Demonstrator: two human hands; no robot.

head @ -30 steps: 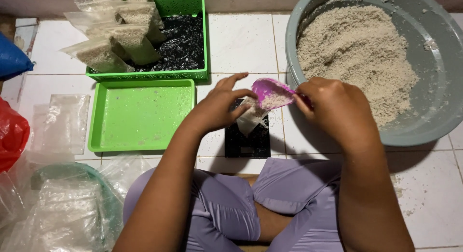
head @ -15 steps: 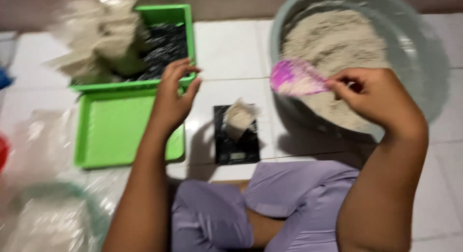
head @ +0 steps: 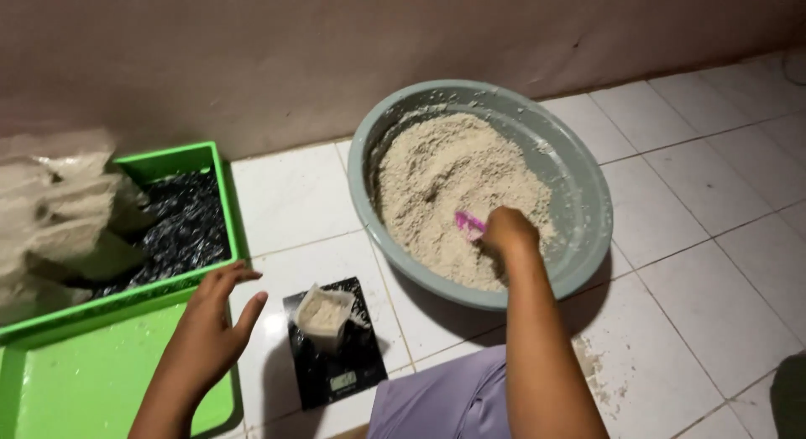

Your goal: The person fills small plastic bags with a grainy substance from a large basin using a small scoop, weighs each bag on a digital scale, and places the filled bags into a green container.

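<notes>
Right hand [head: 506, 232] grips pink scoop [head: 469, 225], now dug into pale coarse meal in grey basin [head: 588, 195]. Left hand [head: 210, 321] hovers, fingers spread, beside small filled bag [head: 323, 315] on black scale [head: 336, 355], withdrawn from green tray [head: 50, 389].

The right hand [head: 506, 233] grips a small pink plastic scoop [head: 469, 224] in the pale grainy meal inside a round grey plastic basin [head: 579, 179]. The left hand [head: 210, 326] hovers open beside a filled clear bag [head: 323, 315] on a black flat scale [head: 336, 368].
</notes>
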